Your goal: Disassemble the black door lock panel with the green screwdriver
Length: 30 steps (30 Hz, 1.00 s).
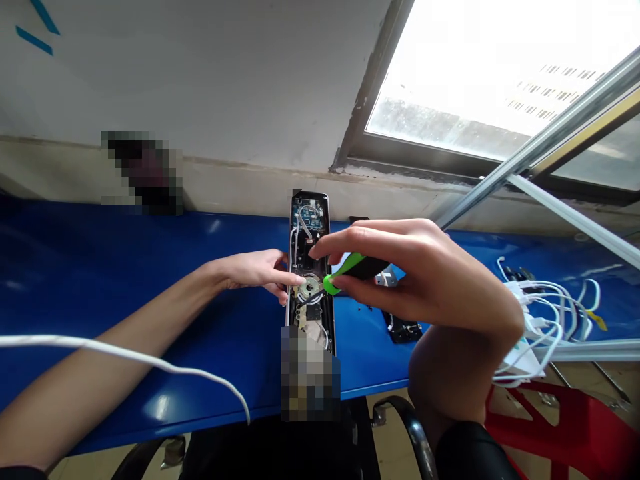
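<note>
A long, narrow electronic device (301, 257) lies opened on the blue table, showing a blue circuit board (310, 215), white wires and a round metal part (311, 287). My left hand (260, 272) grips its left side, fingers along the edge and thumb on the round part. In my right hand (415, 270) is a screwdriver (353, 267) with a green and black handle. Its dark shaft slants down and left over the device, the tip near the lower left of the round part. My right index finger reaches over the casing. The device's near end is blurred out.
Dark loose parts (404, 328) lie on the blue table (225, 357) beyond my right wrist. White cables (555, 310) are bundled at the right, near a metal frame (500, 177) and a red chair (570, 430). Another white cable (150, 358) crosses above my left forearm.
</note>
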Tool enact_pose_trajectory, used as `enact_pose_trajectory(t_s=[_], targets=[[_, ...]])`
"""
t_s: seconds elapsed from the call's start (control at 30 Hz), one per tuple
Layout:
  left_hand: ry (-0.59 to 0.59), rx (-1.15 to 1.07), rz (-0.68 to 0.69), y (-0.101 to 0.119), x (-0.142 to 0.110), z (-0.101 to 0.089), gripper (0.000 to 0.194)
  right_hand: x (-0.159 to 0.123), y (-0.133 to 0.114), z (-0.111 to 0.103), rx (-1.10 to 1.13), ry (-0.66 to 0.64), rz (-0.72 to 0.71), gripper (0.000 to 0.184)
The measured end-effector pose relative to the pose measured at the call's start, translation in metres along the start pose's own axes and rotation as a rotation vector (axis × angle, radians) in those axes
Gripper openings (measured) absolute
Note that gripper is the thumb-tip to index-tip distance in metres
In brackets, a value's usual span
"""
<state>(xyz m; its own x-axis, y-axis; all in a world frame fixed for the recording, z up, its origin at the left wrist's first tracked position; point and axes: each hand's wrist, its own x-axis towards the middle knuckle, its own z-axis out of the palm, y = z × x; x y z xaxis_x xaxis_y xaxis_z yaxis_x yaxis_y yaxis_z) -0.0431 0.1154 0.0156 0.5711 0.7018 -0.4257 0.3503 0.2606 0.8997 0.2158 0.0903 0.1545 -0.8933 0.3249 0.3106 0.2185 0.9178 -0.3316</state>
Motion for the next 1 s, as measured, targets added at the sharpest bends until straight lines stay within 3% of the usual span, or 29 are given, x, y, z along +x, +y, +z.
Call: enact_pose_trajectory(t_s=[0.13, 0.3, 0.47, 0.57, 0.67, 0.77, 0.87, 0.93, 1.0], targets=[[0.017, 0.000, -0.004, 0.002, 0.000, -0.005, 0.063, 0.002, 0.004, 0.002, 0.003, 0.024, 0.014, 0.038], [0.169, 0.005, 0.051, -0.002, 0.005, -0.011, 0.060, 0.007, 0.012, 0.007, -0.034, 0.061, 0.024, 0.040], [0.294, 0.026, 0.128, -0.003, 0.010, -0.009, 0.057, 0.015, 0.019, 0.015, -0.103, 0.172, 0.044, 0.025], [0.372, 0.235, 0.078, 0.004, 0.003, -0.009, 0.052, 0.017, 0.022, 0.018, -0.097, 0.195, 0.021, 0.017], [0.488, 0.561, 0.079, 0.014, -0.012, -0.009, 0.047, 0.015, 0.023, 0.019, -0.039, 0.163, -0.002, 0.036], [0.403, 0.660, 0.227, 0.024, -0.025, -0.009, 0.037, 0.014, 0.024, 0.020, -0.011, 0.163, 0.010, 0.051], [0.222, 0.695, 0.334, 0.029, -0.031, -0.008, 0.024, 0.015, 0.025, 0.022, 0.004, 0.183, 0.002, 0.036], [0.180, 0.731, 0.353, 0.029, -0.030, -0.008, 0.024, 0.015, 0.026, 0.022, 0.011, 0.192, -0.023, 0.025], [0.192, 0.755, 0.364, 0.028, -0.029, -0.008, 0.025, 0.015, 0.026, 0.022, 0.017, 0.183, -0.027, 0.030]])
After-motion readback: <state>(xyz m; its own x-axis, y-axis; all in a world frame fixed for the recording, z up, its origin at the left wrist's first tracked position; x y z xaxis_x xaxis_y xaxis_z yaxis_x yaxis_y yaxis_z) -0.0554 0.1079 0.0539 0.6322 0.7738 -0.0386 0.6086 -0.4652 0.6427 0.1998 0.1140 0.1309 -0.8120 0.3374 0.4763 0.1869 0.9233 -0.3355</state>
